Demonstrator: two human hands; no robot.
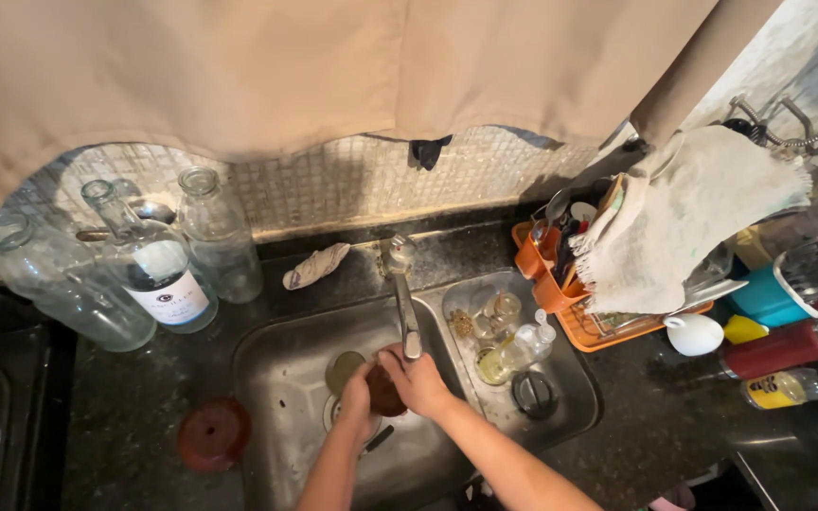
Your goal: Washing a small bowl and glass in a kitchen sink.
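head view looks down on a steel sink (281,378) set in a dark speckled counter, and everything here is placed from its faucet (407,303). right under the spout the left hand (356,396) and the right hand (416,378) close around a small round brown dish (385,390), the right fingers wrapped over its top edge and pressing it, the left cupping it from the side; a dull greenish disc (343,369) lies just left of them in the basin. wet glazed ware is slick, so i judge a slip from the fingers could knock the dish against the hard steel and chip it. a reddish round lid (215,433) sits on the counter left of the faucet, near the basin's edge, where an elbow could nudge it. further left stand smooth clear glass bottles (210,232), tall and easy to topple. right of the faucet, a shallow steel tray (560,397) holds small bottles, then an orange plastic rack (584,326) under a rough frayed cloth (684,213).
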